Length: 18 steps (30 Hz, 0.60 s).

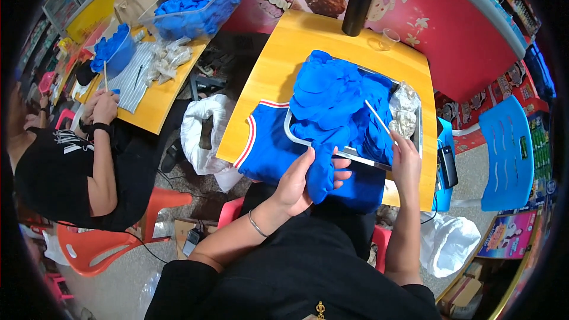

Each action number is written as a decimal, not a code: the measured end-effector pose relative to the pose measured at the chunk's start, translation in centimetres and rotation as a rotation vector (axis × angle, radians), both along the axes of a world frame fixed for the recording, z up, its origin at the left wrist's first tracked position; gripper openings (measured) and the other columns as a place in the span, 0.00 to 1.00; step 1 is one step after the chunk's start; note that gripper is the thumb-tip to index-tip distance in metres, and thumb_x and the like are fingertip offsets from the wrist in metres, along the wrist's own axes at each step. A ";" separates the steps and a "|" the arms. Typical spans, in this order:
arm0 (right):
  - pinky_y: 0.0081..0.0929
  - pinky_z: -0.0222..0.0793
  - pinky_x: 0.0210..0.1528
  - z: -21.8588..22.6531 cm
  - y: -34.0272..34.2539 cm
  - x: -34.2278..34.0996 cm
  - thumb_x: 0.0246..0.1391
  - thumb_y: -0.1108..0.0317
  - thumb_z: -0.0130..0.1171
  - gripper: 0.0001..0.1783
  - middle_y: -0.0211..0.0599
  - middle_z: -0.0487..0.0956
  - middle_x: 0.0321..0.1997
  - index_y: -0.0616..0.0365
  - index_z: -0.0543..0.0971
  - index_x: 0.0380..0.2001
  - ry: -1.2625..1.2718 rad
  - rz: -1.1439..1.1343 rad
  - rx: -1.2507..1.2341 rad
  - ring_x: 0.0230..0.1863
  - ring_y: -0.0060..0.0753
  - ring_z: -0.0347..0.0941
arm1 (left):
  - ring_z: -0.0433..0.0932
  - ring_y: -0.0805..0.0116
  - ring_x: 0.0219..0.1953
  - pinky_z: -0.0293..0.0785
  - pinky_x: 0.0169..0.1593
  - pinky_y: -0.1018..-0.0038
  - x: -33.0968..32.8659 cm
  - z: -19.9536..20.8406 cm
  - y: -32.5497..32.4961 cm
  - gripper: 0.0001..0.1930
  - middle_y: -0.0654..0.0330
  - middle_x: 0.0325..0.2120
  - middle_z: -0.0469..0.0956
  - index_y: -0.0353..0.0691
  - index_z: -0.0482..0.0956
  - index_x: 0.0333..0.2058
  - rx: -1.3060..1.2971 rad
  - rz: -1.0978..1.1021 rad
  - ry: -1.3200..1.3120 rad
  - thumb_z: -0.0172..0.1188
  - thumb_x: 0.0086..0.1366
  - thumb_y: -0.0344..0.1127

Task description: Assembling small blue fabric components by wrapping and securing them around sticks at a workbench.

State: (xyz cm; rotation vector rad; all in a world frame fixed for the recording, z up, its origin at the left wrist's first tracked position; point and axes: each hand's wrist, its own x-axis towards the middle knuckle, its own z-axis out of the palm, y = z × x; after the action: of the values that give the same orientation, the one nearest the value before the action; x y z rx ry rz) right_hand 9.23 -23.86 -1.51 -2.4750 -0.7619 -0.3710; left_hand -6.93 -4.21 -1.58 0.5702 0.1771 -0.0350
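My left hand (293,185) is closed around a bunch of blue fabric petals (320,173), thumb on one side and fingertips curling round the other. A thin white stick (378,116) is pinched in my right hand (406,163), its far tip over the blue heap. That heap of rounded blue fabric pieces (326,92) fills a metal-rimmed tray (421,127) on the yellow table. Clear plastic bags with small contents I cannot make out (405,108) lie at the tray's right side. Beneath the tray's left part spreads a blue cloth with red-and-white trim (261,145).
A black bottle (358,9) and clear cup (388,39) stand at the table's back. Left, another person (77,172) works at a second table (157,104) with a bin of blue fabric (195,9). A blue chair (507,154) and white sack (448,243) are right.
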 end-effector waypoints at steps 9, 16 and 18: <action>0.17 0.57 0.20 6.9 -0.5 -6.7 0.43 0.83 0.58 0.16 0.32 0.72 0.22 0.58 0.81 0.38 0.216 0.369 0.142 0.20 0.21 0.66 | 0.73 0.56 0.50 0.71 0.51 0.63 0.4 -0.1 0.6 0.24 0.49 0.50 0.70 0.43 0.60 0.55 -0.108 0.126 -0.052 0.33 0.70 0.52; 0.17 0.61 0.22 5.9 -1.0 -7.7 0.43 0.82 0.59 0.16 0.33 0.73 0.23 0.56 0.81 0.38 0.125 0.348 0.087 0.21 0.21 0.67 | 0.70 0.53 0.53 0.71 0.52 0.62 0.2 1.0 0.3 0.22 0.47 0.51 0.69 0.42 0.62 0.53 -0.120 0.171 -0.066 0.34 0.70 0.50; 0.23 0.66 0.24 6.1 -0.6 -8.1 0.43 0.80 0.59 0.17 0.35 0.73 0.22 0.52 0.81 0.39 0.133 0.318 0.070 0.22 0.26 0.71 | 0.70 0.53 0.53 0.70 0.53 0.61 0.1 0.8 0.3 0.22 0.47 0.50 0.70 0.41 0.61 0.54 -0.081 0.187 -0.101 0.34 0.70 0.49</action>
State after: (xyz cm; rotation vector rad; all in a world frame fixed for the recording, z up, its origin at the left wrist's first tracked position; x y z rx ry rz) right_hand 1.16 -24.50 4.62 -2.2386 -1.0456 -0.1126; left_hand -6.79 -3.91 -0.73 0.4713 0.1298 0.1669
